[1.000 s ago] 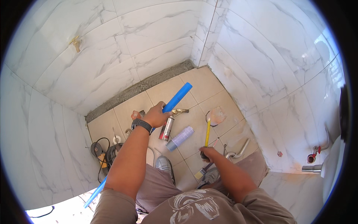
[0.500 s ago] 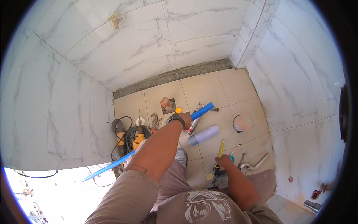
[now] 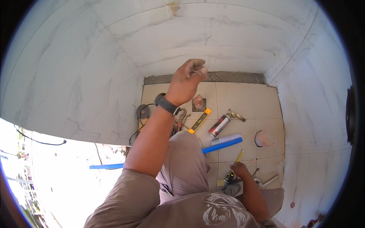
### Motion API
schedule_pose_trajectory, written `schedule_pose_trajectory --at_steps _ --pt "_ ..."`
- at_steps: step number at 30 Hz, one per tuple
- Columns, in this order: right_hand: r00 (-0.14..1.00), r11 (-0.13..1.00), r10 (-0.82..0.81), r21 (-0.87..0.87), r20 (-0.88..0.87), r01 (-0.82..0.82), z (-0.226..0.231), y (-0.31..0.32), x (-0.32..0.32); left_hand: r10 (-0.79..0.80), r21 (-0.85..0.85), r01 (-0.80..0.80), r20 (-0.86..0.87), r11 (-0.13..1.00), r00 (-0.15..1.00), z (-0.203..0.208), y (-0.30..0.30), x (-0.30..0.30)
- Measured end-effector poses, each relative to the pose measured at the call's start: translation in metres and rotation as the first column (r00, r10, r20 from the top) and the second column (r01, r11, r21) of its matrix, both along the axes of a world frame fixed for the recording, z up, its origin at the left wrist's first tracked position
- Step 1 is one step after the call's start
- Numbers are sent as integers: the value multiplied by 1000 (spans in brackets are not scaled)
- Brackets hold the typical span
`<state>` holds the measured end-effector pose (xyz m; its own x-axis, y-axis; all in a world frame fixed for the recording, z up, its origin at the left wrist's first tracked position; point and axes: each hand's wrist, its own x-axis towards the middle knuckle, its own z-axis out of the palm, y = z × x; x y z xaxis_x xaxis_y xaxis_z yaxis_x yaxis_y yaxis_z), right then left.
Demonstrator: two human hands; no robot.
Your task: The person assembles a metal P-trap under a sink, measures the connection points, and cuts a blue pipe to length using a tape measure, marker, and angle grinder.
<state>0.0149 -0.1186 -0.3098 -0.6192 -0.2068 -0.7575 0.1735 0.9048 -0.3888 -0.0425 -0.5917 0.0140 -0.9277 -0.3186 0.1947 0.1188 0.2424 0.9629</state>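
Observation:
My left hand (image 3: 189, 81), with a dark watch on its wrist, is raised over the back of the floor. Its thumb and curled fingers are apart, and I see nothing between them. A long blue pipe (image 3: 224, 144) passes by my knee, which hides its middle. Its right end overlaps a short grey pipe (image 3: 232, 138). My right hand (image 3: 239, 169) is low on the right, closed on a tape measure (image 3: 229, 177) with some yellow blade drawn out. A yellow spirit level (image 3: 200, 121) lies below my left hand. Beside it is a canister (image 3: 219, 126) with a brass torch head (image 3: 236, 115).
Marbled tile walls (image 3: 213, 34) enclose the beige tiled floor (image 3: 237, 95). An orange pipe stub (image 3: 198, 101) and a covered round opening (image 3: 264, 138) are in the floor. Power tools (image 3: 143, 113) crowd the left wall. A chrome bent pipe (image 3: 268, 181) lies on the right.
My left hand has let go of the blue pipe and risen toward the back wall. The pipe now lies lower and nearer me. My right hand keeps its tape measure. The whole view has shifted.

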Motion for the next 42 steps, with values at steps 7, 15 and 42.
schedule_pose_trajectory --at_steps 7,15,42 --pt "959 966 244 -46 -141 -253 -59 48 -6 435 -540 -120 505 833 746 -160 -146 234" --pt "872 886 462 41 -161 -462 -52 71 -7 698 -749 -82 565 658 439 -300 -185 303" --pt "979 969 181 152 91 -194 59 -8 17 445 -433 -118 889 894 109 -418 -244 245"
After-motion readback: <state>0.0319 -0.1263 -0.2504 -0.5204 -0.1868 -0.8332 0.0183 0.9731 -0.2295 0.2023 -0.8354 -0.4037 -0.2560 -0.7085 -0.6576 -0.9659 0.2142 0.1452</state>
